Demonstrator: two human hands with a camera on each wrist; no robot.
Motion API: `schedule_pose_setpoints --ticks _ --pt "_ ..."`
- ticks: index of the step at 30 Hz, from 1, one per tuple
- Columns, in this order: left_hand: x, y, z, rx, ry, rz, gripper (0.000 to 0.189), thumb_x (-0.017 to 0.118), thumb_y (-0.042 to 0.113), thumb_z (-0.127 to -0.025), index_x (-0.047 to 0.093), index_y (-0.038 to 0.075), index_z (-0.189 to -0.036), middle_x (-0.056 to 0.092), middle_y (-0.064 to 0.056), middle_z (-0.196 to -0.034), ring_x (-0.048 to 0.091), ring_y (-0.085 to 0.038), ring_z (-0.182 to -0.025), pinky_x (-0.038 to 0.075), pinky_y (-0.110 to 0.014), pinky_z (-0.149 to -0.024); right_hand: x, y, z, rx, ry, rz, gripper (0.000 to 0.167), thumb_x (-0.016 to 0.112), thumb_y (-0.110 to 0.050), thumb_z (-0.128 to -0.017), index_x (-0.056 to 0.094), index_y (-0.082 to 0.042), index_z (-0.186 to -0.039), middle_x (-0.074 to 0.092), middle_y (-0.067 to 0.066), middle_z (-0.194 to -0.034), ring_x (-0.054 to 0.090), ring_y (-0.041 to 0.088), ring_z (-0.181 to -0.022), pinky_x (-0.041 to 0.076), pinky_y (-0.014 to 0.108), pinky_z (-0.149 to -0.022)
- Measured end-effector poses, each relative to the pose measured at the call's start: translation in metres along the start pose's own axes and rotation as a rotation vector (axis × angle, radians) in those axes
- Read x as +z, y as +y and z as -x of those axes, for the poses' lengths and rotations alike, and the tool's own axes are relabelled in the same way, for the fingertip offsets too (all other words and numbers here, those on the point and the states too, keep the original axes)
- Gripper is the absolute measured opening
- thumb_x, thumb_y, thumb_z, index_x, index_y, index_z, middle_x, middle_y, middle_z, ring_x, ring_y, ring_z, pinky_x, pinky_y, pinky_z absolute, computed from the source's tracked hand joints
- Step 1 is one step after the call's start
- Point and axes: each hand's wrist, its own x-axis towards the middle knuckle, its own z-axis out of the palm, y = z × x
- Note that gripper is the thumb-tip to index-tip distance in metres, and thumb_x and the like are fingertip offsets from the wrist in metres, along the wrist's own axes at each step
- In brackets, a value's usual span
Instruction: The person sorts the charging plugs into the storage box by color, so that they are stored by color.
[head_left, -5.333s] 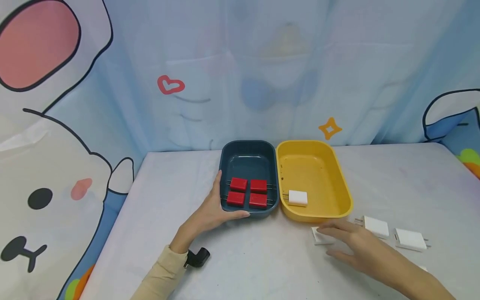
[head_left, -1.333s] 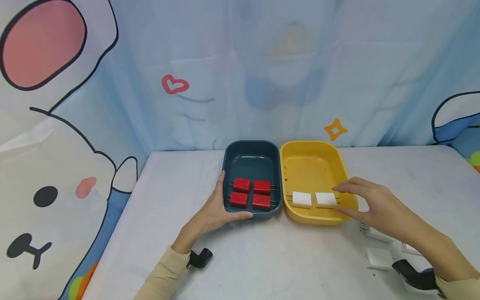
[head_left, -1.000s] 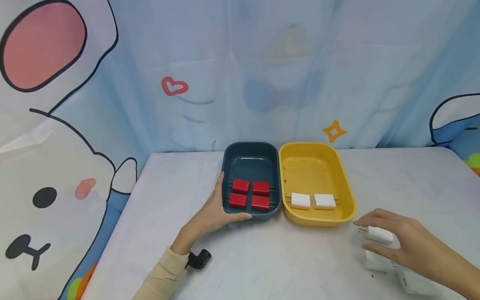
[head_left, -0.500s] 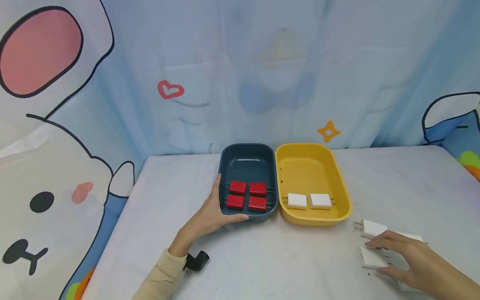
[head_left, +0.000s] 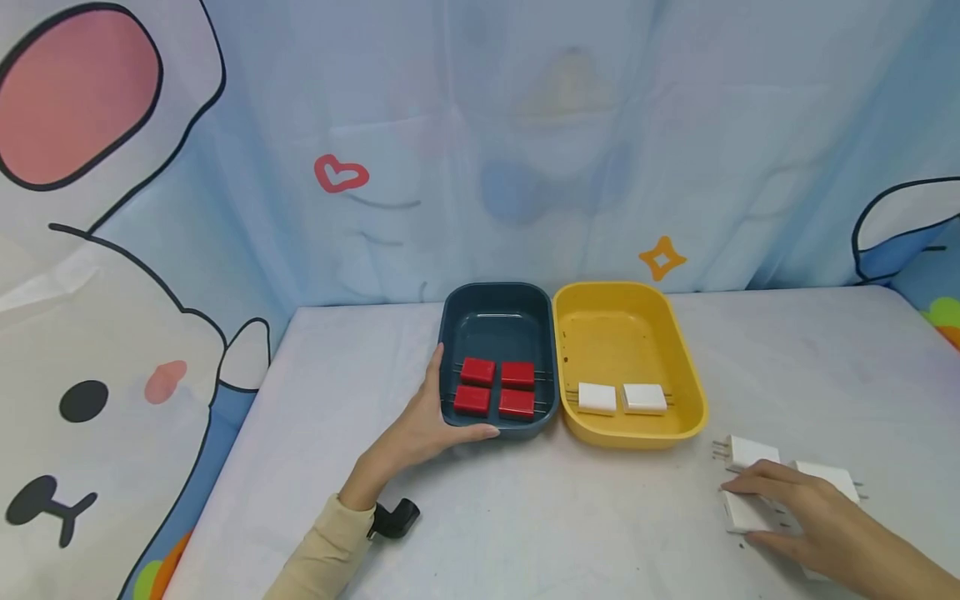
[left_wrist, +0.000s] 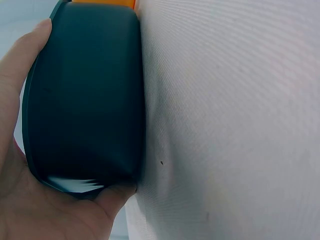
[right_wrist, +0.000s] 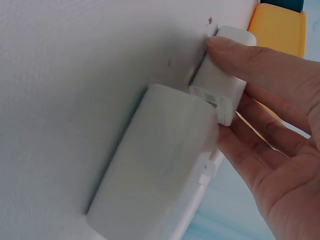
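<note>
A: Which step is the person working on?

B: It looks like the pick-up of one white adapter (head_left: 742,514). The right hand (head_left: 817,518) is pinching it between thumb and fingers, at the near right of the table (head_left: 555,517), and its prongs are pointing right.

A: What is the left hand (head_left: 418,421) doing?

B: Gripping the dark blue tray (head_left: 498,333), with the thumb lying at the near end and the fingers along the left side. Four red pronged blocks (head_left: 517,405) are lying inside.

A: Where does the adapter seem to belong?

B: Probably in the yellow tray (head_left: 622,346), since two white adapters (head_left: 597,399) are already lying side by side in its near part.

A: And what is the next move calling for?

B: A clean lift, as other white adapters (head_left: 752,452) are crowding close, then a carry far and left, over the rim. A flat landing just beyond that pair would suit.
</note>
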Motion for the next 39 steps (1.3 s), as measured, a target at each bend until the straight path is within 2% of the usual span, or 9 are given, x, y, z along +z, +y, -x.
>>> schedule_pose_setpoints --ticks 10,19,26,29,33,35,39 --pt "0.002 0.001 0.0 -0.006 0.012 -0.007 0.133 0.09 0.039 -0.08 -0.007 0.018 -0.169 0.012 -0.007 -0.175 0.017 -0.029 -0.159 0.027 -0.061 -0.123 -0.003 -0.003 0.0 0.004 0.004 0.002 0.05 0.097 -0.022 -0.07 0.077 -0.008 -0.114 0.07 0.008 -0.114 0.067 0.034 -0.103 0.058 0.057 -0.086" --pt "0.002 0.001 -0.001 0.008 0.002 0.006 0.134 0.09 0.038 -0.08 -0.008 0.017 -0.168 0.014 -0.006 -0.175 0.019 -0.028 -0.158 0.028 -0.06 -0.122 0.001 0.002 0.0 -0.006 0.002 0.01 0.049 0.096 -0.024 -0.071 0.079 -0.01 -0.114 0.069 0.001 -0.112 0.066 0.026 -0.099 0.06 0.051 -0.084" --pt "0.003 0.001 -0.002 0.019 -0.004 0.008 0.134 0.09 0.039 -0.081 -0.009 0.017 -0.168 0.013 -0.005 -0.175 0.018 -0.027 -0.158 0.028 -0.059 -0.122 -0.005 -0.007 0.001 -0.032 -0.024 0.015 0.048 0.097 -0.025 -0.071 0.079 -0.015 -0.114 0.066 -0.001 -0.115 0.065 0.025 -0.1 0.06 0.048 -0.085" --pt "0.002 0.0 -0.003 0.014 -0.003 0.006 0.134 0.09 0.04 -0.08 -0.009 0.017 -0.168 0.013 -0.005 -0.175 0.019 -0.027 -0.158 0.029 -0.059 -0.122 -0.015 -0.012 0.002 -0.11 0.056 0.023 0.05 0.098 -0.024 -0.068 0.079 -0.015 -0.113 0.065 -0.005 -0.111 0.063 0.015 -0.094 0.062 0.04 -0.079" --pt "0.002 0.0 -0.002 0.005 0.006 0.005 0.134 0.09 0.04 -0.08 -0.008 0.018 -0.168 0.013 -0.007 -0.175 0.019 -0.029 -0.158 0.029 -0.061 -0.122 -0.037 -0.019 -0.004 -0.199 0.21 0.029 0.053 0.1 -0.021 -0.064 0.08 -0.015 -0.112 0.065 -0.01 -0.106 0.058 0.004 -0.085 0.062 0.031 -0.072" --pt "0.001 0.0 -0.001 0.005 0.01 0.005 0.133 0.09 0.039 -0.08 -0.007 0.017 -0.169 0.013 -0.008 -0.175 0.018 -0.031 -0.158 0.028 -0.062 -0.121 -0.05 -0.024 -0.01 -0.2 0.256 0.026 0.054 0.101 -0.018 -0.063 0.079 -0.012 -0.112 0.067 -0.007 -0.105 0.06 0.006 -0.084 0.063 0.032 -0.071" --pt "0.001 -0.001 -0.001 0.003 0.009 0.007 0.132 0.09 0.039 -0.081 -0.007 0.017 -0.169 0.012 -0.009 -0.175 0.018 -0.032 -0.158 0.028 -0.063 -0.121 -0.075 -0.032 -0.03 -0.229 0.371 0.034 0.055 0.101 -0.011 -0.062 0.079 -0.007 -0.112 0.069 0.001 -0.106 0.065 0.018 -0.086 0.063 0.037 -0.071"
